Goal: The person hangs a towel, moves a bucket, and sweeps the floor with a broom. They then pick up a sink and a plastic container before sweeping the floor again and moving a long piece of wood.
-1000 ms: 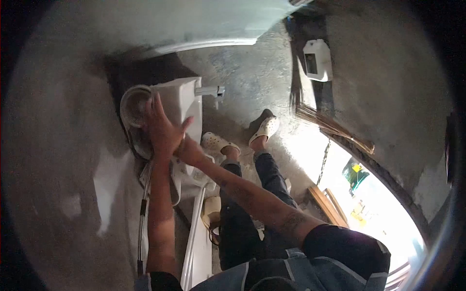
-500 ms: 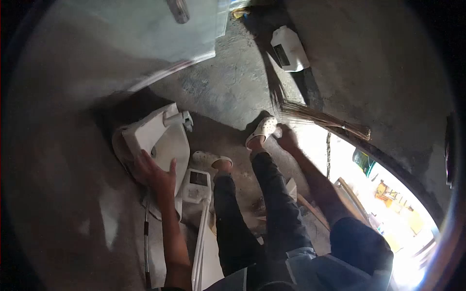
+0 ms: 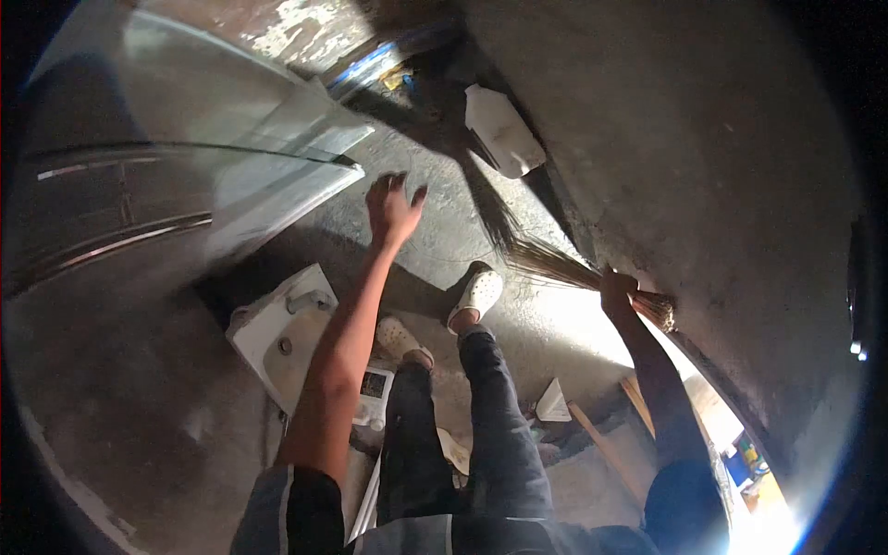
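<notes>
My right hand is wrapped round the bound end of a stick broom, whose thin bristles fan out toward the upper left along the sunlit floor. My left hand reaches out above the concrete floor with nothing in it, its thumb apart from the bent fingers. Below and to the left of that hand a white washbasin with a grey tap rests on the floor, partly covered by my left forearm.
A white plastic jug lies by the wall ahead. Another white container stands beside my left leg. Pale panels lean at the left. Near my right leg are a white triangular piece and wooden strips.
My left hand has left the washbasin and moved forward over the floor. My right hand has gone from beside my shoe to the broom and taken hold of it. The view has shifted.
</notes>
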